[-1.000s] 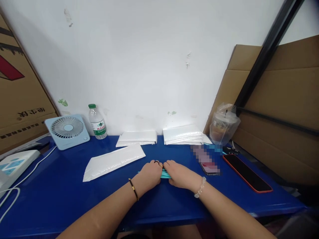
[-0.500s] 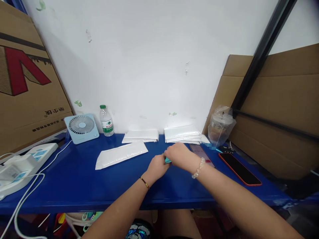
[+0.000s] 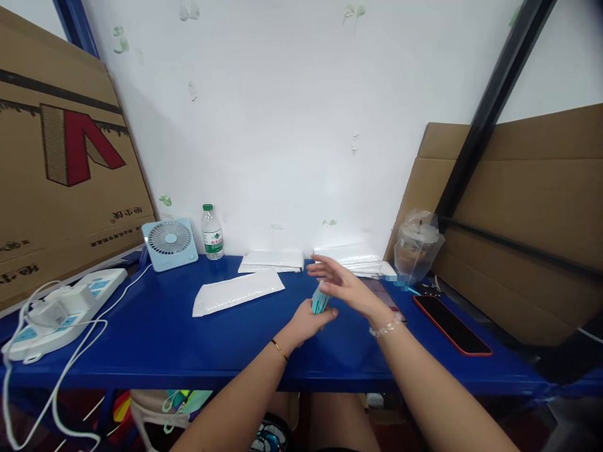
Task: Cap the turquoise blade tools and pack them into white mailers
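- Hold light-blue bundle point(image 3: 320, 302) in L hand point(image 3: 308, 320), closed around its lower part, w/ thumb pointing to R; see upper end of bundle above this grip, a bit tilted. Cannot tell no. of pieces in it.
- Have R hand point(image 3: 340, 284) spread open, w/ fingers extended toward L, just above and beside bundle; cannot tell if touching it.
- Wear dark bracelet point(image 3: 279, 349) on L wrist and clear-bead bracelet point(image 3: 386, 326) on R wrist.
- To L of L hand, see white padded envelope point(image 3: 238, 292), lying flat and slanted on blue table point(image 3: 188, 351).
- Beyond L hand, near wall point(image 3: 264, 125), see small white stack point(image 3: 272, 258).
- Directly behind R hand, see second white stack point(image 3: 351, 253), partly hidden by fingers.
- Close to R wrist, on its far side, see phone w/ pinkish screen point(image 3: 380, 290), partly covered by arm.
- Farther to R of R hand, see red-edged phone point(image 3: 452, 325); behind it, bagged drink cup point(image 3: 418, 242).
- Well to L of both hands, see bottle w/ green cap point(image 3: 213, 238), pale-blue fan point(image 3: 170, 242) and, nearest to L edge, power strip point(image 3: 66, 314) w/ white plugs & cables.
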The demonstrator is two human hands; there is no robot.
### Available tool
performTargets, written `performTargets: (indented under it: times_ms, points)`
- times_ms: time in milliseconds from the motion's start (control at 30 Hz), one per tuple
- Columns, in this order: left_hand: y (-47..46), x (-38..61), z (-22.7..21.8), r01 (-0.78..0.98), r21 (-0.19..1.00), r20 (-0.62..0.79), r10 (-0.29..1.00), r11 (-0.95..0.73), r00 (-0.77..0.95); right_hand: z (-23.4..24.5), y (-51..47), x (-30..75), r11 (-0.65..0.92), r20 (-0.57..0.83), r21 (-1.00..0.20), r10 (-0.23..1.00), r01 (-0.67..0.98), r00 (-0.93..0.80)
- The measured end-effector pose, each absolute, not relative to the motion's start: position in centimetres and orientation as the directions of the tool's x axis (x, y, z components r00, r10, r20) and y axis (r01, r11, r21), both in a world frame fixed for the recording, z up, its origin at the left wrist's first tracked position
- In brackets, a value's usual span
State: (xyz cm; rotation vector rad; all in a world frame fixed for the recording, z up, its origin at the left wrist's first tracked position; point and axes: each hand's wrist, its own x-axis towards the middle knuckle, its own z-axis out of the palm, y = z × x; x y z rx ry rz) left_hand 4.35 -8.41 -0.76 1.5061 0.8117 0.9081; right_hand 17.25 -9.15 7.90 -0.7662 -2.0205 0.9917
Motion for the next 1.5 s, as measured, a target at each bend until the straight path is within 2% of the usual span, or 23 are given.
performTargets:
  times_ms: [67, 100, 167, 200, 267, 300, 367, 400, 467, 567, 667, 733, 800, 867, 900, 933, 967, 1033, 1100, 1167, 1267, 1400, 1500]
  points:
    - [-9.4, 4.0, -0.2, -0.021, 0.995, -0.056, 0.707, 0.100, 0.705, 6.6, -9.8, 17.7, 0.359, 0.305, -0.932, 0.717, -0.043, -0.626]
    - [-9.8, 3.9, 0.1, 0.010, 0.984, -0.114, 0.586, 0.177, 0.802, 6.0, -10.3, 17.8, 0.266, 0.246, -0.961, 0.675, -0.081, -0.696]
    - [-10.5, 3.7, 0.4, 0.105, 0.974, -0.182, 0.417, 0.200, 0.891, 5.0, -11.3, 17.5, 0.149, 0.164, -0.985, 0.645, -0.088, -0.746]
    - [-10.7, 3.5, 0.6, 0.138, 0.979, -0.187, 0.406, 0.148, 0.895, 4.6, -11.8, 17.4, 0.130, 0.165, -0.986, 0.681, -0.104, -0.713]
    - [-10.4, 2.3, 0.8, 0.189, 0.980, -0.131, 0.500, -0.066, 0.856, 4.2, -12.4, 17.5, 0.140, 0.218, -0.974, 0.788, -0.177, -0.576]
    - [-9.8, 1.3, 1.0, 0.214, 0.952, -0.051, 0.576, -0.219, 0.816, 4.1, -12.4, 17.7, 0.156, 0.249, -0.962, 0.836, -0.225, -0.488]
    - [-8.1, -1.7, 1.3, 0.389, 0.790, 0.130, 0.749, -0.474, 0.649, 3.7, -12.0, 18.4, 0.194, 0.293, -0.931, 0.902, -0.309, -0.317]
    - [-6.9, -3.5, 1.4, 0.520, 0.687, 0.201, 0.821, -0.507, 0.535, 3.4, -11.8, 18.8, 0.208, 0.298, -0.920, 0.922, -0.332, -0.248]
    - [-4.4, -7.5, 1.7, 0.782, 0.490, 0.237, 0.922, -0.384, 0.305, 2.4, -11.2, 19.5, 0.198, 0.260, -0.927, 0.951, -0.318, -0.165]
    - [-1.5, -12.7, 1.8, 0.952, 0.295, 0.068, 0.996, -0.081, 0.064, 0.9, -10.6, 19.8, 0.126, 0.166, -0.960, 0.976, -0.251, -0.141]
    - [-0.3, -15.3, 1.8, 0.973, 0.229, -0.058, 0.997, -0.028, 0.043, 0.5, -10.6, 19.6, 0.146, 0.181, -0.945, 0.979, -0.292, -0.096]
    - [-0.2, -15.6, 2.0, 0.957, 0.282, -0.034, 0.996, -0.071, 0.084, 0.9, -10.7, 19.6, 0.173, 0.209, -0.931, 0.974, -0.321, -0.082]
    - [-0.4, -15.0, 2.5, 0.893, 0.437, 0.063, 0.995, -0.102, 0.083, 1.5, -10.9, 19.6, 0.183, 0.221, -0.931, 0.971, -0.316, -0.088]
    - [-0.7, -13.6, 3.4, 0.699, 0.708, 0.147, 0.989, -0.098, -0.011, 2.0, -11.2, 19.4, 0.202, 0.239, -0.935, 0.966, -0.293, -0.098]
    - [-0.9, -12.7, 4.0, 0.512, 0.856, 0.132, 0.988, -0.075, -0.076, 2.2, -11.4, 19.3, 0.225, 0.261, -0.932, 0.961, -0.283, -0.094]
    - [-1.1, -11.6, 4.5, 0.239, 0.969, 0.092, 0.986, -0.057, -0.138, 2.5, -11.6, 19.1, 0.258, 0.291, -0.927, 0.953, -0.274, -0.088]
    - [-1.4, -10.5, 5.1, -0.049, 0.999, -0.008, 0.987, 0.001, -0.159, 2.8, -11.8, 18.9, 0.295, 0.326, -0.918, 0.942, -0.265, -0.082]
    - [-2.1, -8.2, 5.8, -0.479, 0.870, -0.178, 0.981, 0.120, -0.077, 3.6, -12.3, 18.6, 0.383, 0.408, -0.896, 0.910, -0.223, -0.075]
    - [-2.8, -6.0, 5.9, -0.675, 0.704, -0.257, 0.965, 0.221, 0.047, 4.8, -12.8, 18.4, 0.502, 0.511, -0.857, 0.856, -0.113, -0.074]
    - [-3.4, -4.2, 5.5, -0.742, 0.594, -0.288, 0.943, 0.311, 0.164, 6.0, -13.3, 18.3, 0.618, 0.615, -0.784, 0.786, 0.059, -0.061]
    - [-4.2, -1.9, 4.6, -0.763, 0.546, -0.266, 0.935, 0.347, 0.234, 7.8, -13.7, 18.2, 0.698, 0.706, -0.668, 0.704, 0.258, -0.076]
    - [-5.0, 0.3, 4.0, -0.823, 0.397, -0.273, 0.908, 0.407, 0.317, 9.3, -13.8, 17.8, 0.795, 0.828, -0.495, 0.554, 0.351, -0.087]
    - [-5.5, 1.3, 3.9, -0.831, 0.279, -0.299, 0.866, 0.481, 0.401, 9.6, -13.7, 17.0, 0.886, 0.921, -0.252, 0.343, 0.388, -0.184]
